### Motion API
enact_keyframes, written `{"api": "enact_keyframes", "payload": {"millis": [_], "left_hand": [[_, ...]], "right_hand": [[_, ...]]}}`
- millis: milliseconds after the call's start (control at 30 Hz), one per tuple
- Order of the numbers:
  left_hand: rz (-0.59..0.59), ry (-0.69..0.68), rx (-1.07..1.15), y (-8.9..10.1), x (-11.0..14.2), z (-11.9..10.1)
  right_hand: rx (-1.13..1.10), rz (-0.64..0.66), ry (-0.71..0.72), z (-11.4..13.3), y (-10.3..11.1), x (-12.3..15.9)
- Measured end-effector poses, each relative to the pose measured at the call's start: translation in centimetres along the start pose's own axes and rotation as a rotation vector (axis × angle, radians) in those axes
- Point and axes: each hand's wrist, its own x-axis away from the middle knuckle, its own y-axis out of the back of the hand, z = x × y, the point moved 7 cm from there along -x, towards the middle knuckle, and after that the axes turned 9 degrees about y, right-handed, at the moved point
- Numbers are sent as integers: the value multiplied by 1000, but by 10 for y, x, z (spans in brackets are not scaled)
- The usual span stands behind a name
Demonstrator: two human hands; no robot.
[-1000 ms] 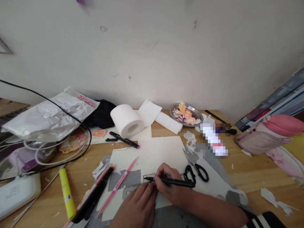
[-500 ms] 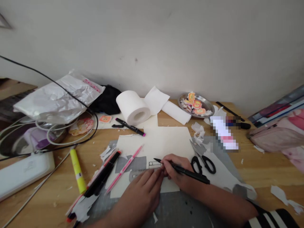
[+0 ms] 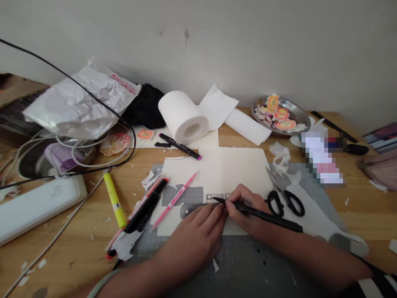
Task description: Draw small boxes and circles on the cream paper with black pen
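In the head view, my right hand (image 3: 246,207) is closed around a black pen (image 3: 273,217). Its tip touches or hovers just over a small black outline of boxes and a circle on a cream paper sheet (image 3: 238,165). My left hand (image 3: 201,225) lies with fingers stretched out over a translucent grey ruler (image 3: 187,210), whose rounded, holed end sticks out on the left. Most of the ruler is hidden under my hands. A pink pen (image 3: 174,201) rests across the sheet's left part. Black-handled scissors (image 3: 287,200) lie beyond my right wrist.
A grey cutting mat (image 3: 238,265) lies under the paper. Leftward are a yellow marker (image 3: 114,200), dark markers (image 3: 149,205), a white power bank (image 3: 40,207) and cables. A paper roll (image 3: 182,116) and metal plate (image 3: 300,118) with cutouts stand behind.
The view has shifted, so the table appears higher and further right. The pen tip has moved slightly down into the outlined box. More of the outline shows beside my right fingers.
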Motion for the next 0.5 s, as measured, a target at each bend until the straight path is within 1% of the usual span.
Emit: {"api": "enact_keyframes", "payload": {"millis": [333, 500], "left_hand": [[21, 4, 11, 0, -1, 1], [1, 7, 18, 1, 0, 1]], "right_hand": [[-25, 25, 12, -1, -2, 0], [-36, 30, 10, -4, -3, 1]]}}
